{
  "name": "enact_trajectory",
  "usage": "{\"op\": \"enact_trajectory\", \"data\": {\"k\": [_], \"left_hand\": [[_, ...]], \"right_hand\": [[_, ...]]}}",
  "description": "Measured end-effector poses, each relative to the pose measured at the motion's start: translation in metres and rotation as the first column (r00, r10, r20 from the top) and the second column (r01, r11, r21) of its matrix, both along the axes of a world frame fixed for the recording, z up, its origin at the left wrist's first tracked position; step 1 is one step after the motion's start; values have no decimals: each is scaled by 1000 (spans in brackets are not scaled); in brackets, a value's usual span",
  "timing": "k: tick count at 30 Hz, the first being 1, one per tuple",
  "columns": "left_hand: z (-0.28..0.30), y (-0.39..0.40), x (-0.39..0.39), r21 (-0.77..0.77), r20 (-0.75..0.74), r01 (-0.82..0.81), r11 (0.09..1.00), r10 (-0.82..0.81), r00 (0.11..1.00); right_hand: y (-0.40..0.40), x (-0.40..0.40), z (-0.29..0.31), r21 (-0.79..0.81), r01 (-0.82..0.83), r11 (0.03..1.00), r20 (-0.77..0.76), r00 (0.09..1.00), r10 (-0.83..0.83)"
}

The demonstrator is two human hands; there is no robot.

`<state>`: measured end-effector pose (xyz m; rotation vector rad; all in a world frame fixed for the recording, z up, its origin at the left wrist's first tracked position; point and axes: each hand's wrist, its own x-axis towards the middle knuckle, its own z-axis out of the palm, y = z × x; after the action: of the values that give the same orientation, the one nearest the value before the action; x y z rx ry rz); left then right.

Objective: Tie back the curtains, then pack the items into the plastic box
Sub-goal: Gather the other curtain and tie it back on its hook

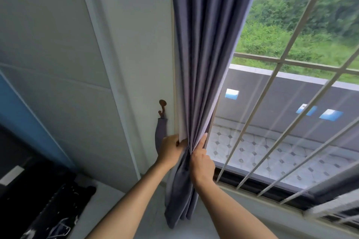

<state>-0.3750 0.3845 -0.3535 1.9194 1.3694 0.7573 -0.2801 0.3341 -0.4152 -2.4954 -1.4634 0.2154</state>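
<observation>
Now | curtain (202, 64): grey, gathered at window's left edge | left hand (170, 149): grips its left fold | right hand (201, 158): pinches right folds, forefinger straight | tieback (160, 132): hangs from hook (162, 107), just left

Grey-purple curtain (202, 75) gathered into folds at the window's left edge, gripped on its left by the left hand (171, 149) and pinched on its right by the right hand (201, 158), with a matching tieback strap (160, 132) hanging from a brown wall hook (162, 107) just beside, white window bars (279, 118) to the right.
</observation>
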Motion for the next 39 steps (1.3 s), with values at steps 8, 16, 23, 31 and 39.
{"op": "enact_trajectory", "data": {"k": [8, 16, 23, 31, 39], "left_hand": [[9, -10, -6, -145, 42, 167, 975, -163, 986], [10, -9, 11, -31, -80, -23, 999, 20, 997], [14, 2, 12, -93, 7, -9, 996, 10, 1000], [1, -9, 16, -28, 47, -68, 997, 69, 996], [-10, -4, 0, -53, 53, -90, 995, 93, 994]], "right_hand": [[1, -6, -10, 18, -31, 999, -2, 1000, 31], [6, -3, -8, -1, -62, 998, -100, 993, 61], [5, 53, 11, 340, -125, 932, -747, 566, 349], [15, 48, 7, 397, -152, 905, -697, 592, 405], [17, 21, -25, 370, -122, 921, -573, 751, 329]]}}
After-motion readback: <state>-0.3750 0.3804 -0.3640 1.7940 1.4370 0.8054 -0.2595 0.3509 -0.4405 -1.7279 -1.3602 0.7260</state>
